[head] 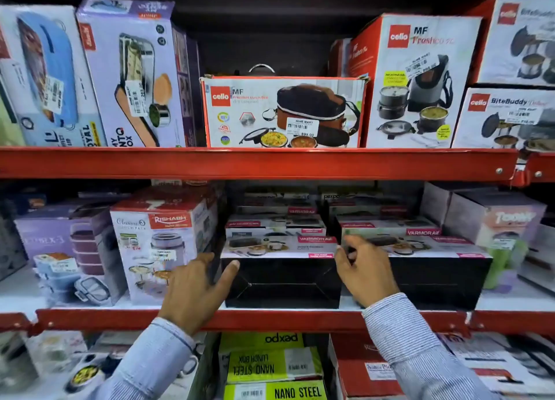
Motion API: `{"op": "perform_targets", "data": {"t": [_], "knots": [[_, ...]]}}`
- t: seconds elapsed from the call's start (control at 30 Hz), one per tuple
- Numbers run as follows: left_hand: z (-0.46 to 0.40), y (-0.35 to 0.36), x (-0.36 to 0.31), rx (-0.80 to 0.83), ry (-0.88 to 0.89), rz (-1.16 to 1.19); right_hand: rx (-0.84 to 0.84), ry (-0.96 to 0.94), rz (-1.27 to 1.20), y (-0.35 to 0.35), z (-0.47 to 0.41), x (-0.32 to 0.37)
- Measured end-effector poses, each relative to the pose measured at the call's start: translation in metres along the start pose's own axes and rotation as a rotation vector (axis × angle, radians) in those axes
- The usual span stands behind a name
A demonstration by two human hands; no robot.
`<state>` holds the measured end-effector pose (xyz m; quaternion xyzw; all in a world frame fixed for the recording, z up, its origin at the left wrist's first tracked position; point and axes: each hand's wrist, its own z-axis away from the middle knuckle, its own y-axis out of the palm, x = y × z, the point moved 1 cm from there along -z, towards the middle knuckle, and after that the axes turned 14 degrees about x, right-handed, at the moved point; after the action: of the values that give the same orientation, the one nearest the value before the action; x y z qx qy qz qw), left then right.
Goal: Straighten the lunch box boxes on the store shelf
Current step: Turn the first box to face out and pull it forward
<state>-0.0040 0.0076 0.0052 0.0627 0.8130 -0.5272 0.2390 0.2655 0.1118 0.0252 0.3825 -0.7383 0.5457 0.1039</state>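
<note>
A black Varmora lunch box box (282, 282) with a white printed top stands at the front of the middle shelf (270, 320). My left hand (195, 291) presses against its left side, thumb on the black front face. My right hand (365, 270) holds its right side, fingers reaching into the gap beside a second black Varmora box (438, 279). More Varmora boxes (276, 222) are stacked behind. A Rishabh lunch box box (162, 243) stands just left of my left hand.
The upper shelf (255, 162) holds Cello boxes, one low one in the centre (282, 111) and taller ones (417, 81) on the right, and leaning purple boxes (129, 72) on the left. Green Nano Steel boxes (270, 366) lie on the bottom shelf.
</note>
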Motion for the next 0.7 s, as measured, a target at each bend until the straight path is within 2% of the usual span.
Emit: {"op": "perform_targets", "data": {"t": [0.07, 0.2, 0.27, 0.4, 0.5, 0.57, 0.63, 0.7], "knots": [[-0.004, 0.008, -0.001, 0.077, -0.037, 0.075, 0.026, 0.063, 0.016, 0.004, -0.001, 0.001], [-0.009, 0.019, -0.009, 0.224, -0.174, 0.353, 0.19, 0.223, -0.034, 0.011, -0.005, 0.003], [-0.009, 0.02, -0.008, 0.266, -0.209, 0.491, 0.205, 0.215, -0.062, 0.01, -0.004, 0.002], [-0.003, 0.01, -0.002, 0.197, -0.136, 0.614, 0.148, 0.185, -0.122, -0.001, 0.008, -0.001], [0.006, -0.004, -0.007, 0.116, -0.031, 0.773, 0.087, 0.139, -0.308, -0.011, 0.021, 0.001], [0.009, -0.01, -0.007, 0.031, -0.047, 0.847, 0.049, 0.158, -0.465, -0.015, 0.027, 0.003], [0.01, -0.011, -0.007, -0.045, -0.076, 0.867, 0.015, 0.167, -0.533, -0.015, 0.028, 0.003], [0.01, -0.006, -0.003, -0.094, -0.068, 0.806, -0.049, 0.155, -0.472, -0.011, 0.027, -0.001]]}}
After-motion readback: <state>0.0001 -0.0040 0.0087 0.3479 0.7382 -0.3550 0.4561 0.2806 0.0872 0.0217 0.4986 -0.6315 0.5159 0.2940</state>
